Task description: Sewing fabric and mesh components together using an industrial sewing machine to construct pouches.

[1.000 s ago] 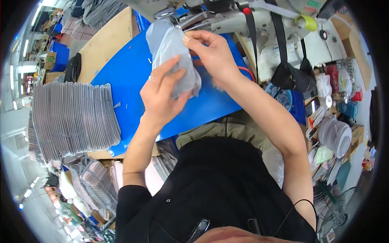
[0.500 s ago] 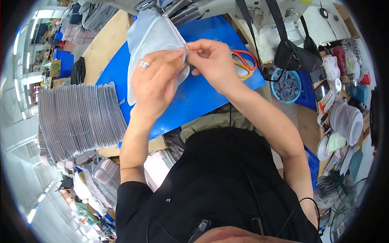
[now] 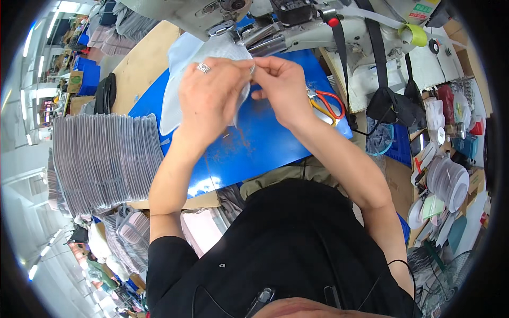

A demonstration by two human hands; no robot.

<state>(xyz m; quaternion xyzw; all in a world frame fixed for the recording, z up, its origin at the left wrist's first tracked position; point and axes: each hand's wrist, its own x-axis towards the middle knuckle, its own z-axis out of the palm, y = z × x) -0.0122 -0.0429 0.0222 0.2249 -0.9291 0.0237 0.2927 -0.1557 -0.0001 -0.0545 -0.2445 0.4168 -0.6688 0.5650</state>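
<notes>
A pale grey-white mesh fabric piece with a bound edge lies on the blue tabletop, its far end under the head of a sewing machine. My left hand, a ring on one finger, lies over the mesh, with thumb and fingertips closed at its right edge. There my right hand meets it, thumb and forefinger pinching the same edge just in front of the machine's metal attachment. My fingers partly hide the edge. Scissors with red and yellow handles rest right of my right hand.
A tall row of stacked grey padded pieces stands on the left. Black straps with a pouch hang at the right, above a light-blue basket of scraps. Spools and small supplies crowd the far right.
The view has tilted so that more of the sewing machine shows. Both hands have moved away from me toward the machine, along with the mesh, still pinching its edge.
</notes>
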